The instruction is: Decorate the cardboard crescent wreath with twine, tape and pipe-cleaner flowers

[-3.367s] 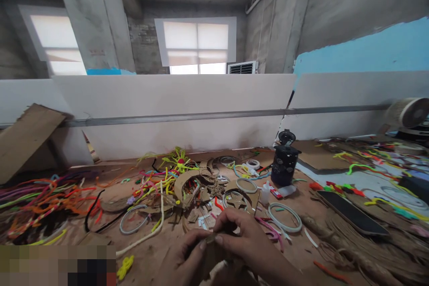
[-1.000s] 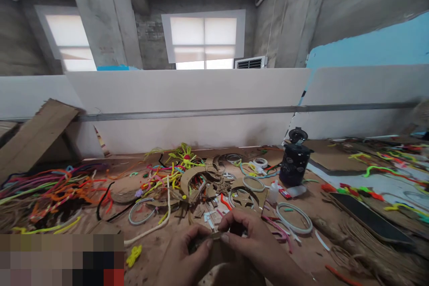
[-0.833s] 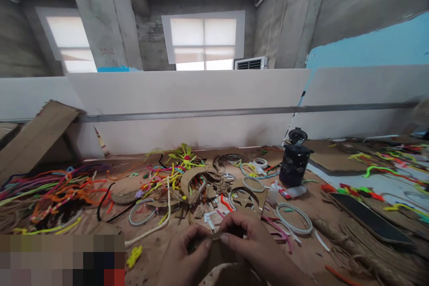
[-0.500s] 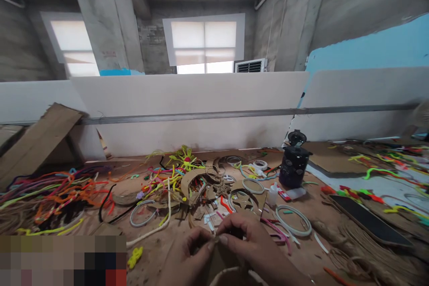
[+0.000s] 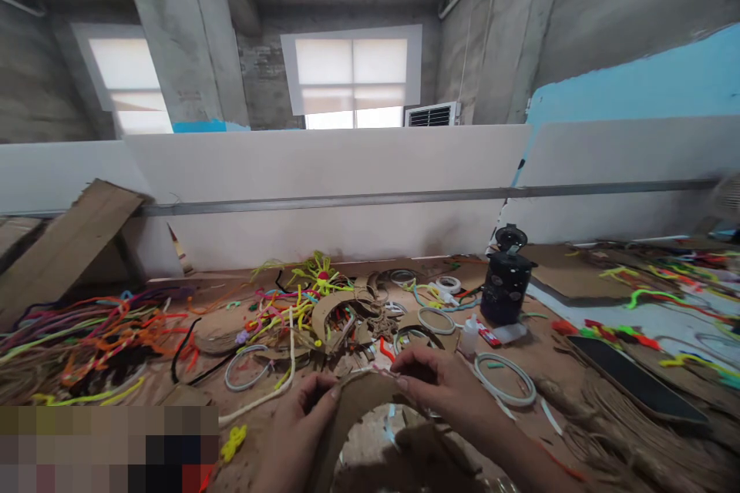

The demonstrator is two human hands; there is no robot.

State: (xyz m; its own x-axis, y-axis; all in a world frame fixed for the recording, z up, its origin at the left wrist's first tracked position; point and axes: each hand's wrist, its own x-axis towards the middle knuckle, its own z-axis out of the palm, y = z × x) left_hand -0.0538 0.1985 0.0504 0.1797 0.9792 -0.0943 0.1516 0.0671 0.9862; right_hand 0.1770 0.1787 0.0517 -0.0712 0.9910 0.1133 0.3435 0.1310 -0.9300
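A curved brown cardboard piece (image 5: 359, 394), shaped like a wide arch or ring, stands raised at the front of the table, its lower part cut off by the picture edge. My left hand (image 5: 301, 420) is closed on its left side, thumb and fingers at the rim. My right hand (image 5: 439, 389) pinches the upper right rim, fingertips bent over the edge. Through its opening a patch of table and some shiny clear strips show. Just beyond my fingers lies a heap of cardboard offcuts (image 5: 341, 304) and a red-orange pipe cleaner (image 5: 386, 350).
Grey-white rings (image 5: 506, 379) lie beside a small glue bottle (image 5: 469, 335), a black lidded cup (image 5: 506, 289) and a phone (image 5: 636, 381). Tangled pipe cleaners (image 5: 116, 339) fill the left. A white partition (image 5: 335, 162) closes the back; a cardboard sheet (image 5: 69, 235) leans at left.
The cardboard piece has been raised and tilted so its broad curve and opening show. My hands have moved apart along its rim from being close together.
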